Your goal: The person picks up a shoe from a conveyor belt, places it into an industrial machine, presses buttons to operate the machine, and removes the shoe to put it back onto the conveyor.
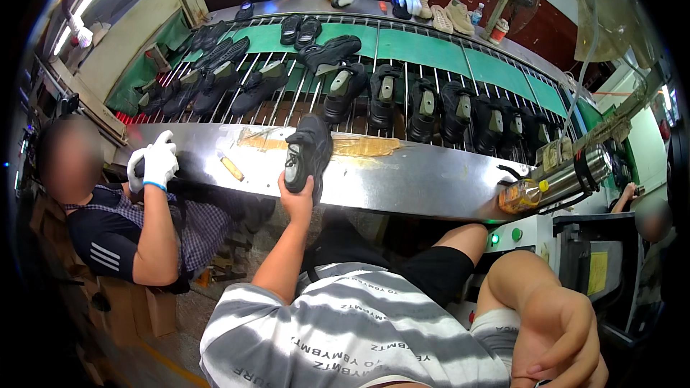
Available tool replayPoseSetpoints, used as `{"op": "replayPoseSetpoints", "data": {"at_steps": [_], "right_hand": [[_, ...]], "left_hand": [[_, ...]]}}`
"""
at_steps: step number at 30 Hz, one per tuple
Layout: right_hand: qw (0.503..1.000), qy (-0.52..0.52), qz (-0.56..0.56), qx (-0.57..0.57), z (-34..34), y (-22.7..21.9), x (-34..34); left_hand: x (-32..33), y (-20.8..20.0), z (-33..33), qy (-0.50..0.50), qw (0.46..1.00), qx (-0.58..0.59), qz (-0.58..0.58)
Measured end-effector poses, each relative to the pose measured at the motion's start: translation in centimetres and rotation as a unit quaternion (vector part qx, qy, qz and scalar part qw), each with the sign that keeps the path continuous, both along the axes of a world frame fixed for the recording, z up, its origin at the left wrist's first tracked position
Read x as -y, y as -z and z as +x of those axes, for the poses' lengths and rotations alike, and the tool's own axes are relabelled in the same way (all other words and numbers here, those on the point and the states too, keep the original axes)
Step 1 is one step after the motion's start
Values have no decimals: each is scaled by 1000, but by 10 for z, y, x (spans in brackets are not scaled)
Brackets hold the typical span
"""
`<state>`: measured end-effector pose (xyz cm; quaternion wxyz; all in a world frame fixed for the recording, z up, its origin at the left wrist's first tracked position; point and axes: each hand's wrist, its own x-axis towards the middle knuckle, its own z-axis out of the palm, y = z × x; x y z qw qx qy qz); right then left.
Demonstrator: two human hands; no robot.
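My left hand (pixel 297 200) is closed round the heel end of a black sneaker (pixel 313 145), holding it over the metal ledge with its toe pointing away from me. A grey insert shows in the sneaker's opening. Close to the camera at the lower right, my right hand (pixel 564 330) is raised with its fingers curled together. A small dark bit shows at its lower edge, too cut off to name. Beyond the ledge, several black shoes (pixel 384 97) stand on the metal rods with pale lasts in them.
Brown tape (pixel 366 146) covers part of the ledge (pixel 424 179), and a small wooden-looking piece (pixel 231 167) lies left of it. At right are a yellow-capped bottle (pixel 522 196) and a steel flask (pixel 575 172). A white-gloved co-worker (pixel 129 237) sits at left; others work across the line.
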<state>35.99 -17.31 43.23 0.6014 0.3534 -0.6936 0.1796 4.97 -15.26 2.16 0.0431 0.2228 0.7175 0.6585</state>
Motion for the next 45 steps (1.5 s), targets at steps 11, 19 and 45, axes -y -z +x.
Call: {"op": "replayPoseSetpoints", "data": {"at_steps": [11,19,45], "right_hand": [[994,97,-16,45,9,13,-5],[792,464,-272,289,45,138,-69],[502,656,-374,421,-10,440,-286]], "left_hand": [[-126,2,-63,-101,986,-83,-107],[-206,9,-153,-60,970,-119,-201],[-520,-9,-177,332,835,-63,-434]]}}
